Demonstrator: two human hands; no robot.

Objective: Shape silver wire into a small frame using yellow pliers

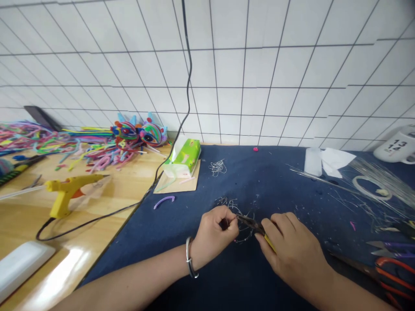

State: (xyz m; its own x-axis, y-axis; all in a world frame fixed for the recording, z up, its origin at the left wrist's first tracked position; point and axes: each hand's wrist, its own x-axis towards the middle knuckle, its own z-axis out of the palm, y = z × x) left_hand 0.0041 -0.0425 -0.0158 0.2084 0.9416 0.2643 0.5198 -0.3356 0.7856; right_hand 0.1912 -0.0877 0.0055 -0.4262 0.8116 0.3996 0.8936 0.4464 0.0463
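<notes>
Near the middle of the blue cloth, my left hand (218, 230) pinches a thin wire whose shape is mostly hidden by the fingers. My right hand (292, 244) is wrapped round dark-jawed pliers (249, 222) with yellow handles. The jaws' tips meet the wire right at my left fingertips. Behind and below the pliers lies a round tangle of thin wire (244, 237), partly covered by both hands. Farther back sits a small heap of bent wire pieces (218, 167).
On the left wooden part are a yellow glue gun (69, 190), its cord and colourful pipe cleaners (106, 160). A green tissue pack (186, 157) stands behind my left hand. At right lie straight wires (385, 181), orange-handled scissors (394, 272) and a white mug (395, 147).
</notes>
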